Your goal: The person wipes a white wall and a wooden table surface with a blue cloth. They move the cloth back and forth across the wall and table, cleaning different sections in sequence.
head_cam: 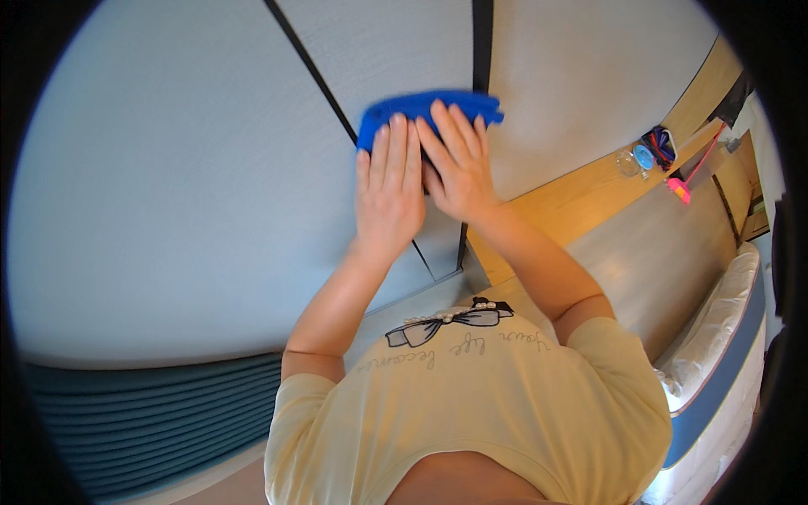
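Note:
A folded blue cloth (429,104) lies against a pale grey cabinet door panel (385,50), spanning the two dark strips that border it. My left hand (390,183) presses the cloth's left part with straight fingers held close together. Beside it, my right hand (461,164) bears on the right part, its fingers slightly spread. The thumbs almost meet between the hands. Both palms face the panel and are hidden. The cloth looks slightly blurred, and its right end sticks out past my right fingers.
A teal pleated curtain (158,416) hangs at the lower left. To the right runs a wooden ledge (555,211) with a blue round item (643,156) and a clear container (627,163). Farther right are a pink broom (680,189) and a mattress (713,341) with a plastic cover.

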A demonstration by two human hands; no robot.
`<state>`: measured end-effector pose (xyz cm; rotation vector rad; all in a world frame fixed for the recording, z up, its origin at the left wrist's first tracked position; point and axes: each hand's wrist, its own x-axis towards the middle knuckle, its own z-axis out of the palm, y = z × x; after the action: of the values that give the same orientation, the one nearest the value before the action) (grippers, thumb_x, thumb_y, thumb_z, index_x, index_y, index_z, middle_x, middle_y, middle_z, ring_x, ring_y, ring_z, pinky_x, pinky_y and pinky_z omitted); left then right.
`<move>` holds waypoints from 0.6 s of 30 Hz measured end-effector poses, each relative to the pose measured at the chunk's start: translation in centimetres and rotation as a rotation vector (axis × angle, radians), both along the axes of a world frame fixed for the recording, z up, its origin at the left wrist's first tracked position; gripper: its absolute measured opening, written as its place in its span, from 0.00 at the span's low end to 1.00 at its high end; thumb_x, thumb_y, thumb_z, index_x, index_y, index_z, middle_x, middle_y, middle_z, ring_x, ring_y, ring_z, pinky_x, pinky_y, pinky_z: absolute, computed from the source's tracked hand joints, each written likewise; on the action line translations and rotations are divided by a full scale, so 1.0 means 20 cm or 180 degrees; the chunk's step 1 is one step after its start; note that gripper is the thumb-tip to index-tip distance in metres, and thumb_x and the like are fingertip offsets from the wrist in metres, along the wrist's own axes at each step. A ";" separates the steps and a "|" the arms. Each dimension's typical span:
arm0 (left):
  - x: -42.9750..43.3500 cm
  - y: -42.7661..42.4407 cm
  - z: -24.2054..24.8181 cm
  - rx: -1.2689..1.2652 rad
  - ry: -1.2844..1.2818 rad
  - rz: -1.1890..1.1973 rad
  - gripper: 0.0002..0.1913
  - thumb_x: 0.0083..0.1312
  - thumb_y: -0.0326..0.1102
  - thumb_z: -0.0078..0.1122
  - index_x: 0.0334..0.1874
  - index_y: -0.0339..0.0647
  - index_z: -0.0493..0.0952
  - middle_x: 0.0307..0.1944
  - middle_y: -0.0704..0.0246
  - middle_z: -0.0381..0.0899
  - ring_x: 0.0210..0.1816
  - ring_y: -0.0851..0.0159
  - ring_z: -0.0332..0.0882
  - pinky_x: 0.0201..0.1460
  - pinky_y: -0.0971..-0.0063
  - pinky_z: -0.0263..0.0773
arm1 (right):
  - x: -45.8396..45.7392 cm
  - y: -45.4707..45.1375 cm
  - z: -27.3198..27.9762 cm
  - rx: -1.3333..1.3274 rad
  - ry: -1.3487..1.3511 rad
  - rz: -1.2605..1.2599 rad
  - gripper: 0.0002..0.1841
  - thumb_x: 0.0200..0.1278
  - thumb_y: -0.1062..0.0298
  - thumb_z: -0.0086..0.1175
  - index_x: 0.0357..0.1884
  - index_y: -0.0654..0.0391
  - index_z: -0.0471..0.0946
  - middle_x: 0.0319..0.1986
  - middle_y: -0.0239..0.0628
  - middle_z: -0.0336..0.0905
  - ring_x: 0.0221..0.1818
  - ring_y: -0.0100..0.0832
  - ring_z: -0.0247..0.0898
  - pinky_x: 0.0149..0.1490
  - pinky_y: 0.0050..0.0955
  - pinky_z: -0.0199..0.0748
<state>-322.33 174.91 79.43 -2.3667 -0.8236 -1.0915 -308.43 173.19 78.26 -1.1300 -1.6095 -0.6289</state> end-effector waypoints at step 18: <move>0.21 0.02 -0.16 0.0266 0.0724 0.0343 0.27 0.59 0.33 0.54 0.61 0.30 0.68 0.61 0.47 0.66 0.60 0.44 0.65 0.63 0.49 0.53 | 0.21 0.15 -0.30 0.0594 0.1013 0.1236 0.29 0.52 0.72 0.60 0.59 0.63 0.69 0.64 0.62 0.57 0.63 0.61 0.59 0.64 0.51 0.60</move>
<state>-318.21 175.37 76.23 -2.2946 -0.7967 -0.7809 -304.25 176.22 72.32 -0.7115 -1.4088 -0.3162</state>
